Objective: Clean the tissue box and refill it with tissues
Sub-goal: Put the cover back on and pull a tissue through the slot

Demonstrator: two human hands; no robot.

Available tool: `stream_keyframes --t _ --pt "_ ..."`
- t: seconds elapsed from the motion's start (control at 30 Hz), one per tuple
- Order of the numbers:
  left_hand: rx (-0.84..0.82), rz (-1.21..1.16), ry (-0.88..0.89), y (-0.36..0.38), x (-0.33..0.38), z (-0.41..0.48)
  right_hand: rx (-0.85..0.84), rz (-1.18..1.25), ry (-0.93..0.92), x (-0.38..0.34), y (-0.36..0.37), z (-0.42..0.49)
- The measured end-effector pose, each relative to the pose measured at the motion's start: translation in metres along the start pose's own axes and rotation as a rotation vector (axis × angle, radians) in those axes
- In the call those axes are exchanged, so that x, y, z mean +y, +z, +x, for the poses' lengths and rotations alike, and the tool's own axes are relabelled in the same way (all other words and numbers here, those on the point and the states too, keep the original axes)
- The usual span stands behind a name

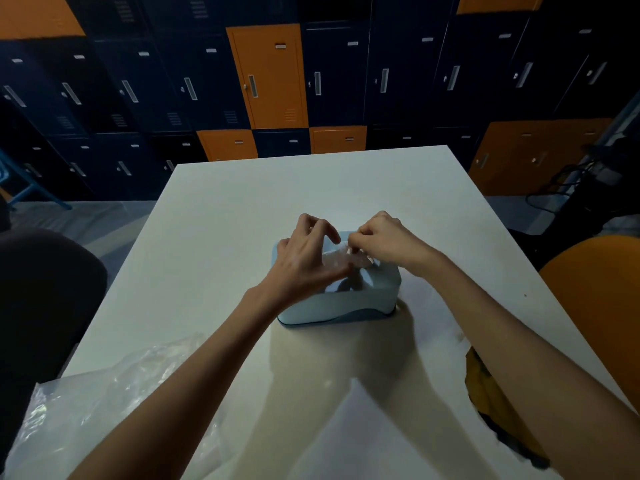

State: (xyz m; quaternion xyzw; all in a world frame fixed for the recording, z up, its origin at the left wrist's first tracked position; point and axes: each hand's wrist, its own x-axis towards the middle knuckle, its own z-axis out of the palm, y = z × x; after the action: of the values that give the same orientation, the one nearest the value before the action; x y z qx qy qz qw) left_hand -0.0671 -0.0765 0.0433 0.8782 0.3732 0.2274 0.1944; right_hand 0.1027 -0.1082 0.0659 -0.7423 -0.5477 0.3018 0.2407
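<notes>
A light blue tissue box [346, 303] with a darker base stands in the middle of the white table [221, 237]. A crumpled bit of tissue [337, 259] sticks up from the slot in its top. My left hand [304, 258] rests over the left part of the lid, fingers curled and spread, thumb at the tissue. My right hand [384, 240] is over the right part of the lid and pinches the tissue with fingertips closed. The slot itself is mostly hidden by both hands.
A clear crumpled plastic wrapper [104, 400] lies at the near left corner of the table. A yellow cloth [491, 396] lies at the near right edge. An orange chair [602, 306] stands to the right, lockers behind the table.
</notes>
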Motion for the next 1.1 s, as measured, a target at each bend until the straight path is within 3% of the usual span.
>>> stream_keyframes --t 0.27,0.33,0.47,0.53,0.63,0.77,0.9,1.03,1.1 --pt "0.131 0.177 0.043 0.012 0.001 0.008 -0.043 0.087 -0.038 -0.007 -0.009 -0.017" --pt "0.126 0.156 0.009 0.009 0.002 0.012 -0.036 -0.047 -0.041 0.000 -0.006 -0.025" --pt "0.150 0.040 -0.067 0.004 0.014 0.022 0.210 -0.396 -0.164 0.005 0.019 -0.028" --pt "0.187 -0.022 -0.082 0.001 0.020 0.024 0.321 -0.298 -0.191 0.006 0.018 -0.025" --pt "0.212 -0.066 -0.129 -0.012 0.015 0.020 0.340 -0.235 -0.206 0.012 0.006 -0.022" --pt "0.219 -0.160 -0.262 -0.026 -0.007 0.008 0.352 -0.663 -0.543 0.010 0.008 -0.021" --pt "0.154 -0.180 -0.345 -0.023 -0.015 -0.002 0.316 -0.873 -0.844 -0.001 0.012 -0.013" --pt "0.159 -0.192 -0.317 -0.018 -0.017 -0.015 0.283 -0.844 -0.853 -0.004 0.015 -0.002" --pt "0.163 -0.129 -0.244 -0.014 -0.018 -0.021 0.285 -0.704 -0.732 -0.004 0.018 -0.001"
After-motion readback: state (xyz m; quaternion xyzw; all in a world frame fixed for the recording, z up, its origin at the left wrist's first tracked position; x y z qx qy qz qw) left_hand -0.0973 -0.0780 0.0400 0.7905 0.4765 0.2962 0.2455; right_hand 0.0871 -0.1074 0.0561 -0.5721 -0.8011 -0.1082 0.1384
